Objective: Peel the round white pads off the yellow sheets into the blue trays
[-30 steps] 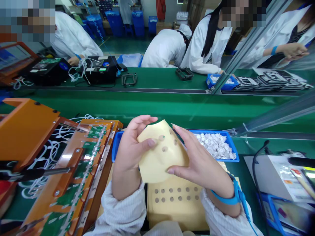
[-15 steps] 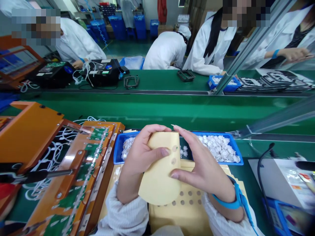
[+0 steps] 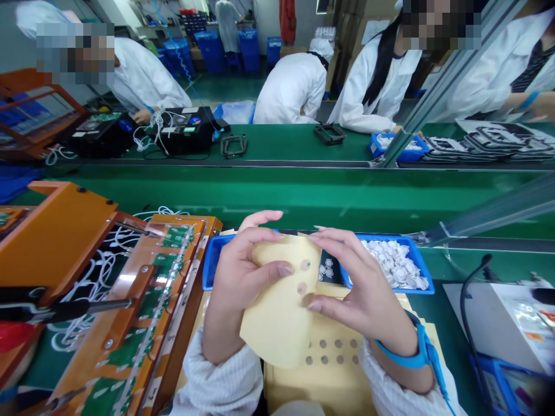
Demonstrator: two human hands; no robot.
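Note:
A pale yellow sheet of sticker backing paper [image 3: 277,323], curved and tilted, is held up in front of me. Two round grey dots show near its right edge, the upper with a small green speck. My left hand [image 3: 254,271] grips its left side, thumb on the front, index finger raised off the top. At the right edge, my right hand [image 3: 359,283] has its thumb and fingertips against the paper; it wears a blue wrist strap [image 3: 405,353]. Below lies another yellow sheet [image 3: 321,384] with rows of grey dots.
Behind my hands stand a blue bin [image 3: 212,263] on the left and another blue bin [image 3: 427,271] of white round parts [image 3: 396,263]. To the left is an orange fixture [image 3: 125,306] with green circuit boards [image 3: 151,303]. Co-workers in white coats [image 3: 288,86] sit across the green bench [image 3: 277,188].
My left index finger has lifted away from the sheet's top. The paper has turned slightly, its lower end shifting left. The whole view has moved a little.

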